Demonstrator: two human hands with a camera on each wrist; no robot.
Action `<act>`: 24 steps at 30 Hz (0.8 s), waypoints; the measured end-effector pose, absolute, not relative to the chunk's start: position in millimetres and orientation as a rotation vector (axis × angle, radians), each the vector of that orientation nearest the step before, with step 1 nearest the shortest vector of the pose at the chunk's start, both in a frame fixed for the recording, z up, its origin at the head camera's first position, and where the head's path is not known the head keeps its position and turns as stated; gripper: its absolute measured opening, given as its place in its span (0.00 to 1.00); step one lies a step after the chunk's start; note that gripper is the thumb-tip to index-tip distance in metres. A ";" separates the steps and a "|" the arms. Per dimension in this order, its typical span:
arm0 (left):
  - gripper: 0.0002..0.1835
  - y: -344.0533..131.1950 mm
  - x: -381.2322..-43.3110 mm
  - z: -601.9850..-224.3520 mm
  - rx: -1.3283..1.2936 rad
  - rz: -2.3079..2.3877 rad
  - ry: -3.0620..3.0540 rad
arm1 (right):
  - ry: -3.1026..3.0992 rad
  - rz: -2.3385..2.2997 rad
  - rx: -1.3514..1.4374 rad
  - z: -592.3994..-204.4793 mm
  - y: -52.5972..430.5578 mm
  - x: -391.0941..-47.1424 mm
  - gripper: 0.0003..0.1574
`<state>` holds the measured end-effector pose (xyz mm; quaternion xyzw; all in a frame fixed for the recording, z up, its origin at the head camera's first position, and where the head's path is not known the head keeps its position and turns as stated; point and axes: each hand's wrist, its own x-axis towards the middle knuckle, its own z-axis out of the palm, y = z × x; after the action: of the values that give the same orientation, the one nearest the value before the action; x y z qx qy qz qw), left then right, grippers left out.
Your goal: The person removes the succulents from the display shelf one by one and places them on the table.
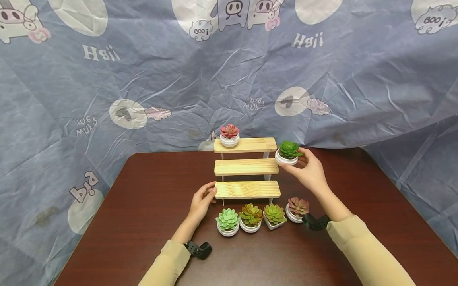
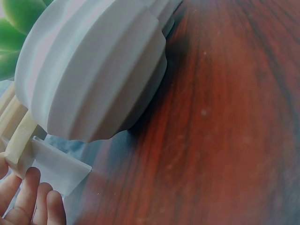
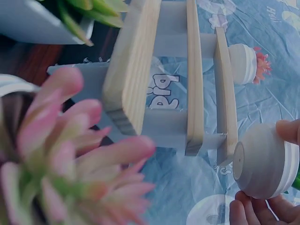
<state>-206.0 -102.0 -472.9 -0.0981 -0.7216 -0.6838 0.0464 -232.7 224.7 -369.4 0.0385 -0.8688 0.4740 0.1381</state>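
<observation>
My right hand grips a white round pot with a dark green succulent, raised off the table beside the right ends of the upper boards. The right wrist view shows fingers on both sides of this white pot. At the left end of the lowest board, my left hand holds the edge of a three-tier wooden stand. Its fingertips meet the board's corner in the left wrist view. A potted red succulent sits at the left of the top board.
Before the stand are a pale green succulent, an olive-brown one, a yellow-green one in a square pot, and a pinkish one near my right wrist. Behind the dark wooden table hangs a blue printed cloth.
</observation>
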 end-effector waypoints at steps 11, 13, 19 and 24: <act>0.18 -101.7 -205.5 -472.6 -0.299 -2.082 -2.205 | -2.508 1.343 0.120 -386.0 238.4 -224.7 0.44; 0.18 -101.7 -205.6 -472.7 -0.300 -2.088 -2.201 | -2.525 1.335 0.100 -388.9 241.1 -223.3 0.44; 0.18 -101.2 -206.3 -472.6 -0.302 -2.102 -2.190 | -2.552 1.346 0.054 -396.8 249.3 -218.6 0.45; 0.18 -101.4 -206.0 -472.6 -0.298 -2.101 -2.188 | -2.561 1.342 0.040 -402.9 255.5 -214.7 0.44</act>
<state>-206.0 -101.4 -472.6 -0.0977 -0.7170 -0.6886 0.0466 -214.7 255.5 -402.9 0.0137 -0.8788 0.4604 0.1246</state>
